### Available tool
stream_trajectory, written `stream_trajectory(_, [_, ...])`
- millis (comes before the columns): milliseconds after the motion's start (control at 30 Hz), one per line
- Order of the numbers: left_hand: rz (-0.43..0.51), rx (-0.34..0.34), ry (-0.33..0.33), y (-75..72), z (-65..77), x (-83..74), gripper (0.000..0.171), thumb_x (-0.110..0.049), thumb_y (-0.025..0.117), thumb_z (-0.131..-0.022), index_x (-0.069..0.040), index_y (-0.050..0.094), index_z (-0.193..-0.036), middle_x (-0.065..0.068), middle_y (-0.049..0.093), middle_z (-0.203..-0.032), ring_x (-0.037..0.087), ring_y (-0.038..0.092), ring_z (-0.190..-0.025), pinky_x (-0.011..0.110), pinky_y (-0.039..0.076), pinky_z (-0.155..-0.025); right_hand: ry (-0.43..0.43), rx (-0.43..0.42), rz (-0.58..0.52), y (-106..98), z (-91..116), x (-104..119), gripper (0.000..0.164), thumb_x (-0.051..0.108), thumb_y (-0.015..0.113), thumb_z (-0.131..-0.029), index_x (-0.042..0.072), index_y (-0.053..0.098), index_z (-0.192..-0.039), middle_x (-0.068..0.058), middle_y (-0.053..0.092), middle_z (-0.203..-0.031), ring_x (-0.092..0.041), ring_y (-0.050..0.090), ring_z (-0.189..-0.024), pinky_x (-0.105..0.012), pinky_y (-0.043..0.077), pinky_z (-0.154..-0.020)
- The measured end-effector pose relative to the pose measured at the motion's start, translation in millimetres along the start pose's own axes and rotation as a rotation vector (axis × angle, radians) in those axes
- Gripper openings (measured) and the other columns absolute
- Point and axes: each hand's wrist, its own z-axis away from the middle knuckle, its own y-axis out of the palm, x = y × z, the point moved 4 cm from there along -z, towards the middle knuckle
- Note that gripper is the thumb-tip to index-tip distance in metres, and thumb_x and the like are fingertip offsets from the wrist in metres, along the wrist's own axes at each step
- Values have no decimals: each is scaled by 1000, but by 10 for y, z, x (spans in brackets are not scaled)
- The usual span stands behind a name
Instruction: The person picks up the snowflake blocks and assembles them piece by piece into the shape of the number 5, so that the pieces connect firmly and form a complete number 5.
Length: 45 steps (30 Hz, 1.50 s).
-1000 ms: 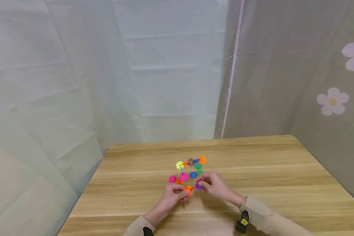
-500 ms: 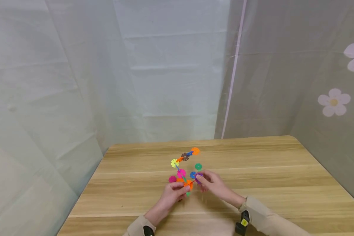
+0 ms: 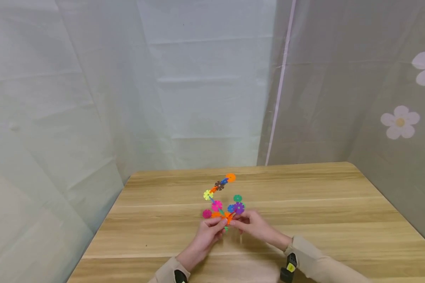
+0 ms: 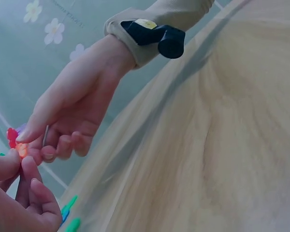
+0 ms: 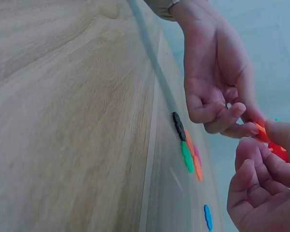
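A chain of slotted plastic snowflake discs hangs between my hands. My left hand (image 3: 204, 235) pinches an orange disc (image 3: 228, 216) in it between thumb and forefinger. From the other side, my right hand (image 3: 257, 229) pinches a red disc (image 5: 279, 151) joined to that orange one, its thumb beside the left fingertips. A purple disc (image 3: 239, 208) tops the red one, upright above the right fingers. The chain's other arm slants away through a pink disc (image 3: 217, 205), a yellow disc (image 3: 208, 195) and a brown disc (image 3: 219, 185) to a far orange disc (image 3: 231, 177). Fingers partly hide the joint.
Loose discs lie on the wooden table (image 3: 326, 204) beyond the hands: a magenta disc (image 3: 207, 214), a blue disc (image 3: 231, 208) and a green disc (image 3: 237, 198) among them. A fabric curtain (image 3: 205, 98) stands behind the table's far edge.
The chain's far arm has swung leftward and away. My right fingers have slid from the purple disc down to the red one, close to my left hand, and the purple disc has risen.
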Motion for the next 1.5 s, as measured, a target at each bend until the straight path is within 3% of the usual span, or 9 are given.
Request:
stream_trajectory(300, [22, 8, 5, 74, 0, 55, 12, -22, 64, -94, -16, 74, -94, -9, 68, -79, 2, 54, -66, 14, 43, -60, -47, -82, -37, -30, -23, 53, 19, 15, 65, -92, -4, 68, -89, -26, 65, -81, -7, 56, -61, -27, 53, -57])
stream_trajectory(467, [-13, 20, -1, 95, 16, 63, 21, -24, 64, -94, -8, 73, -102, -9, 67, -79, 2, 55, -65, 15, 43, -59, -59, -100, -8, -53, -11, 90, 17, 14, 66, -92, -2, 69, -87, -21, 66, -81, -16, 60, -62, -26, 52, -58])
stream_trajectory(633, [-229, 104, 41, 115, 62, -46, 37, -23, 61, -95, 12, 66, -108, 1, 69, -79, 4, 55, -63, 16, 45, -59, -84, -84, 16, -87, 30, 125, 13, 12, 63, -93, 1, 69, -89, -21, 65, -82, -22, 60, -64, -21, 49, -58])
stream_trajectory(800, [-461, 240, 93, 135, 195, -281, 34, -20, 56, -98, 11, 68, -105, 22, 69, -87, 9, 58, -64, 20, 47, -59, -134, -55, 26, -116, 70, 161, 15, 14, 61, -95, 1, 67, -90, -22, 62, -80, -7, 54, -64, -19, 46, -58])
stream_trajectory(900, [-488, 273, 134, 144, 275, -460, 32, -17, 54, -99, 12, 68, -103, 18, 68, -82, 8, 57, -64, 19, 48, -59, -163, -32, 31, -127, 80, 170, 16, 14, 59, -96, 1, 66, -89, -22, 60, -78, -3, 52, -64, -19, 46, -58])
stream_trajectory(1067, [-445, 163, 243, 121, 305, -702, 28, -13, 56, -98, 12, 65, -105, 5, 66, -83, 6, 58, -69, 18, 51, -64, -221, 8, 64, -144, 90, 198, 16, 13, 59, -96, 3, 65, -85, -24, 60, -79, 0, 51, -65, -18, 46, -58])
stream_trajectory(1233, [-407, 24, 304, 108, 265, -773, 23, -9, 58, -96, 9, 56, -109, 17, 62, -97, 10, 61, -81, 22, 55, -78, -251, 46, 95, -155, 114, 241, 14, 14, 61, -95, 7, 66, -84, -15, 61, -76, 1, 48, -64, -16, 43, -56])
stream_trajectory(1333, [-412, 25, 296, 121, 230, -758, 26, -11, 57, -97, 7, 52, -114, 20, 60, -103, 13, 61, -86, 28, 55, -84, -264, 75, 107, -156, 133, 268, 14, 16, 61, -95, 9, 67, -84, -13, 61, -75, 1, 47, -64, -15, 41, -55])
stream_trajectory(1500, [-456, 126, 253, 131, 198, -705, 39, -23, 50, -102, 8, 47, -125, 22, 61, -112, 25, 63, -100, 40, 52, -95, -315, 135, 101, -138, 168, 327, 15, 15, 60, -96, 7, 67, -86, -14, 64, -81, 1, 48, -67, -15, 43, -59])
